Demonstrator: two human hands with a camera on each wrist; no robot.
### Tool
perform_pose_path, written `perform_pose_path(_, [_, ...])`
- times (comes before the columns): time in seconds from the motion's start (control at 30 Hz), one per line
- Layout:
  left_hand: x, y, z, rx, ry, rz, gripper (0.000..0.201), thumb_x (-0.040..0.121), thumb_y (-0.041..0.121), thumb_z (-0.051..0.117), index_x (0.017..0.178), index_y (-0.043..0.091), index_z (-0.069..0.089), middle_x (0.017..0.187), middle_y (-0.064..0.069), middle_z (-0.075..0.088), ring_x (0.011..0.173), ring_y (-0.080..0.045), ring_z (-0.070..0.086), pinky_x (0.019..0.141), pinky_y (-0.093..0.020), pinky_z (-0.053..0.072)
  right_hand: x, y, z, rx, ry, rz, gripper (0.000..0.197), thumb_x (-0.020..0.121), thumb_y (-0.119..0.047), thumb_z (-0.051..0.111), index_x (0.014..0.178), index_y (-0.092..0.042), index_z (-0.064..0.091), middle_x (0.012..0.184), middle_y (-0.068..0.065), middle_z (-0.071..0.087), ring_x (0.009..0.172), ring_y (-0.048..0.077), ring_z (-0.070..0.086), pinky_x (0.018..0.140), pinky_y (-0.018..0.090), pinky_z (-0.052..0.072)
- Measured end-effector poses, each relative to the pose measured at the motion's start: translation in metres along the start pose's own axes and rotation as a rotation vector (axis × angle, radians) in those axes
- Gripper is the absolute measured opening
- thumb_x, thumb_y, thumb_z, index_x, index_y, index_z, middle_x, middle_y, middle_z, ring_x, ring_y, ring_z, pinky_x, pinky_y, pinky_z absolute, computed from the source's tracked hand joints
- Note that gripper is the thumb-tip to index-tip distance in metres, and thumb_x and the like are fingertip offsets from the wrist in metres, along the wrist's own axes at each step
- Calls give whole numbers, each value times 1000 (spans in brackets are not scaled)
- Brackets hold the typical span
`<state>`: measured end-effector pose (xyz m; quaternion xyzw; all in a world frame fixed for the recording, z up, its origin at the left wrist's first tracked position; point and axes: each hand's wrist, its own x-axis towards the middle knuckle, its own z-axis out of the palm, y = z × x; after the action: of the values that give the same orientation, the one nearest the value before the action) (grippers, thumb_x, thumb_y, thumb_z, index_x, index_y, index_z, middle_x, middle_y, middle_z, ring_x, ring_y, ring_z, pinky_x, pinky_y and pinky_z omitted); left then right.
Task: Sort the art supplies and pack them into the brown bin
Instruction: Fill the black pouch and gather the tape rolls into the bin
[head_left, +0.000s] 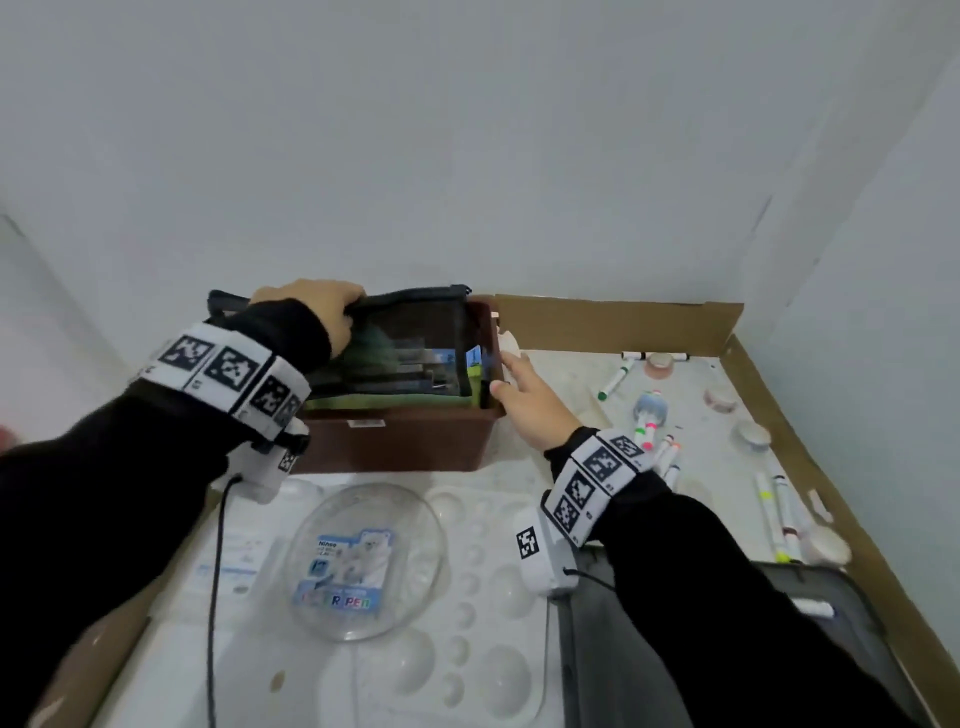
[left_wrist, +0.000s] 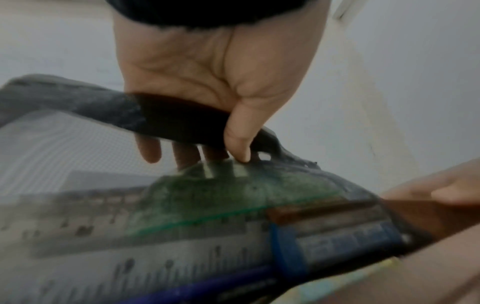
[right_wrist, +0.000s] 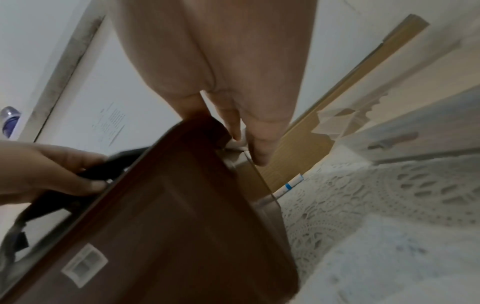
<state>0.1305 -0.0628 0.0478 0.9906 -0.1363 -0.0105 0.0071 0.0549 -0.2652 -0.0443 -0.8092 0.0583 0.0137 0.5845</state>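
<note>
The left hand (head_left: 317, 306) pinches the zippered top edge of the black mesh pouch (head_left: 415, 332), thumb in front and fingers curled behind, as the left wrist view shows; the pouch stands half-lowered into the brown plastic bin (head_left: 395, 441), with rulers visible through the mesh. To seat it well, I judge it should be lowered straight, its bottom corners kept inside the walls, and released only once it rests flat. The right hand (head_left: 524, 400), fingers straight and holding nothing, rests against the bin's right rim, and should brace there so the bin does not slide. Loose white felt-tip markers (head_left: 660, 447) remain unpacked on the lace-covered tray at the right.
</note>
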Motion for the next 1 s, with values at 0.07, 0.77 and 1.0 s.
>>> perform_pose_path(0.07, [10,6,6,20,-105,-22,23,92,13,45,111,25,52,104,-5,57,92,-26,54,81,-36,46,0,4,2,33,14,-28,46,98,-4,33,143,-13,30,153,4,20,126,-4,13,71,-9,13])
perform_pose_path(0.77, [39,26,59,-15,-296,-11,38,85,20,64,121,13,55,120,-12,57,108,-28,54,84,-31,43,3,19,6,20,41,-104,49,99,-11,30,145,-28,28,156,-7,16,143,7,-8,101,19,4])
perform_pose_path(1.0, [27,29,55,-37,-64,-39,38,78,26,70,110,24,48,119,-9,48,113,-29,45,93,-38,38,2,18,6,2,46,-91,47,100,-13,30,146,-23,28,156,-2,16,144,9,-5,111,25,4])
